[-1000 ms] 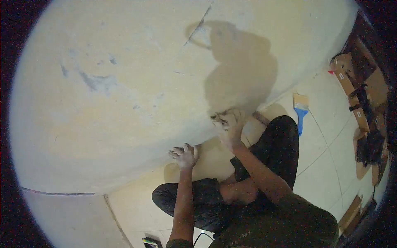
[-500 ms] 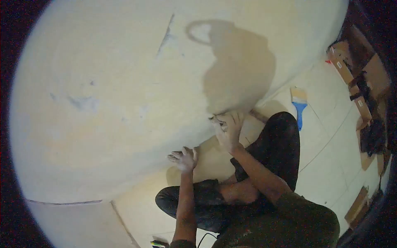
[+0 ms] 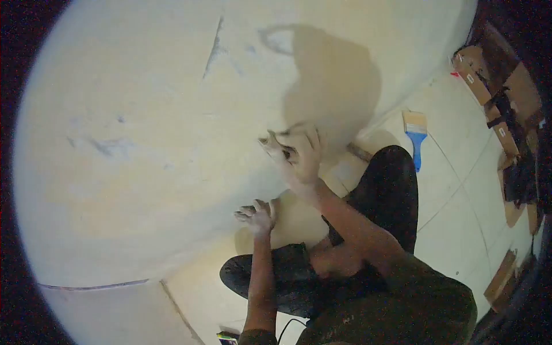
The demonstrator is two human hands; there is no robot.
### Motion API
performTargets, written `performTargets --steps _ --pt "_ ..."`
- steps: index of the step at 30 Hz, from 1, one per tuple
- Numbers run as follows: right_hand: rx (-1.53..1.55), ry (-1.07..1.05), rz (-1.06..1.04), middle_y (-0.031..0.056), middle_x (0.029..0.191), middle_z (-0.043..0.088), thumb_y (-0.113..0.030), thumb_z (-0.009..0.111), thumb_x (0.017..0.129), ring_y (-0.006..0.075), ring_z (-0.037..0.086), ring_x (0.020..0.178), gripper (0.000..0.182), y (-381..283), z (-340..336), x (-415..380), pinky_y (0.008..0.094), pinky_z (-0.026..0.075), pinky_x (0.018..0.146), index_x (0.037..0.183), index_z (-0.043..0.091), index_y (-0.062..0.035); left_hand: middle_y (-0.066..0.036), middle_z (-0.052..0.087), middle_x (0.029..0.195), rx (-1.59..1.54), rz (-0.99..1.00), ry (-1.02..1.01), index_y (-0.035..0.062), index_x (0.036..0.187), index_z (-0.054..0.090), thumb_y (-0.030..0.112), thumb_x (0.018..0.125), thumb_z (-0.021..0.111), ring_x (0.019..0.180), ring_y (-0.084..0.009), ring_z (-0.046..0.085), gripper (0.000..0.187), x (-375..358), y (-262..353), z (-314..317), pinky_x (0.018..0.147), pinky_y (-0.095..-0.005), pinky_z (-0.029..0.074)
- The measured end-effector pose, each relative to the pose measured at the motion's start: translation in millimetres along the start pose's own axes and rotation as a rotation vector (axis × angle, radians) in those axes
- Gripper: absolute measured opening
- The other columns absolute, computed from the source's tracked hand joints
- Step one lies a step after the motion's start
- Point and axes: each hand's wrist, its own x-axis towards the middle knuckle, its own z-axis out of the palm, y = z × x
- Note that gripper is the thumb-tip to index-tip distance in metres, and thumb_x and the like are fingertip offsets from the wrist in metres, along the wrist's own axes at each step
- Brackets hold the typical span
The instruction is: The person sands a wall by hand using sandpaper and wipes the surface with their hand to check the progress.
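Note:
My right hand [image 3: 302,155], pale with dust, is up against the large pale wall [image 3: 155,190]. Its fingers are bent together around something small that I cannot make out. Lower and to the left, my left hand [image 3: 257,218] rests near the wall's foot. Its dusty fingers are apart, and nothing shows in them. Grey scuffed patches [image 3: 109,146] and a long dark mark [image 3: 215,47] are on the wall. A paintbrush [image 3: 416,141] with a blue handle and pale bristles lies on the floor, right of my bent knee.
Cardboard boxes [image 3: 474,80] with dark items stand along the right side. Another brown cardboard piece [image 3: 501,280] lies lower right. Pale floor tiles [image 3: 454,201] run beside my dark-clothed legs. A black cable [image 3: 289,324] and a small green-and-black object [image 3: 228,337] are at the bottom.
My right hand has moved up and left across the wall, away from its lower edge. My left hand has stayed almost in place. The view has shifted slightly.

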Motion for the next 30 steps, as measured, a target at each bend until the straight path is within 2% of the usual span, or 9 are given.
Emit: performTargets --steps 2,4,6,9,12,18,21,26,30 --pt "0.020 0.028 -0.042 0.0049 0.095 0.064 -0.007 0.084 0.074 0.0291 0.058 0.095 0.027 5 1 -10 0.0469 0.037 0.087 0.096 0.069 -0.0127 -0.057 0.019 0.148 -0.164 -0.144 -0.230 0.0062 0.152 0.045 0.071 0.094 0.050 0.136 -0.0820 0.006 0.087 2 2 -28 0.103 -0.0908 0.011" --pt "0.049 0.025 -0.045 0.0056 0.090 0.064 -0.007 0.084 0.076 0.0284 0.058 0.091 0.026 24 11 -24 0.0457 0.038 0.085 0.095 0.068 -0.0118 -0.058 0.025 0.145 -0.200 -0.162 -0.181 0.0086 0.149 0.052 0.072 0.094 0.048 0.135 -0.0828 0.009 0.084 23 4 -28 0.103 -0.0904 0.012" --pt "0.026 -0.032 0.012 0.0071 0.085 0.063 -0.006 0.085 0.081 0.0275 0.058 0.084 0.023 39 6 -63 0.0443 0.041 0.080 0.094 0.066 -0.0100 -0.058 0.026 0.144 -0.094 -0.026 0.071 0.0083 0.147 0.053 0.072 0.093 0.050 0.134 -0.0832 0.011 0.084 8 1 -10 0.103 -0.0899 0.015" --pt "-0.108 -0.106 -0.043 0.0096 0.088 0.061 -0.005 0.084 0.083 0.0271 0.057 0.083 0.022 22 -7 -47 0.0437 0.044 0.074 0.093 0.064 -0.0075 -0.058 0.026 0.145 -0.097 -0.147 -0.306 0.0071 0.144 0.054 0.072 0.093 0.051 0.134 -0.0834 0.012 0.082 12 3 -25 0.102 -0.0901 0.016" --pt "0.103 0.028 0.091 0.0030 0.087 0.063 -0.011 0.085 0.080 0.0279 0.057 0.091 0.024 -6 11 -4 0.0498 0.037 0.090 0.096 0.067 -0.0126 -0.057 0.026 0.145 -0.189 -0.227 -0.418 0.0064 0.142 0.055 0.073 0.094 0.049 0.134 -0.0834 0.011 0.083 23 7 -35 0.103 -0.0898 0.015" --pt "-0.020 -0.006 0.149 0.0060 0.088 0.063 -0.011 0.083 0.083 0.0285 0.056 0.087 0.020 9 6 -61 0.0499 0.037 0.089 0.093 0.066 -0.0098 -0.057 0.027 0.146 -0.183 -0.251 -0.610 0.0087 0.151 0.044 0.072 0.096 0.045 0.137 -0.0817 0.010 0.084 35 14 -52 0.110 -0.0858 0.008" --pt "-0.031 -0.054 0.096 0.0112 0.091 0.059 -0.006 0.082 0.085 0.0271 0.054 0.082 0.024 -2 8 -39 0.0442 0.044 0.078 0.095 0.060 -0.0072 -0.056 0.027 0.148 -0.108 -0.159 -0.542 0.0103 0.154 0.044 0.072 0.096 0.046 0.138 -0.0805 0.009 0.085 28 6 -30 0.111 -0.0847 0.006" --pt "0.230 0.119 0.229 0.0100 0.092 0.064 -0.012 0.084 0.083 0.0299 0.056 0.085 0.024 -3 31 -20 0.0490 0.037 0.087 0.097 0.064 -0.0106 -0.055 0.030 0.147 -0.208 -0.248 -0.535 0.0090 0.147 0.054 0.074 0.093 0.048 0.138 -0.0799 0.010 0.085 28 8 -40 0.111 -0.0847 0.008" --pt "-0.099 0.019 0.042 0.0088 0.090 0.057 -0.002 0.076 0.091 0.0177 0.056 0.077 0.023 9 14 -59 0.0351 0.045 0.067 0.099 0.055 -0.0058 -0.056 0.031 0.145 -0.193 -0.215 -0.412 0.0058 0.144 0.057 0.074 0.091 0.052 0.137 -0.0808 0.013 0.086 27 15 -32 0.106 -0.0874 0.015"
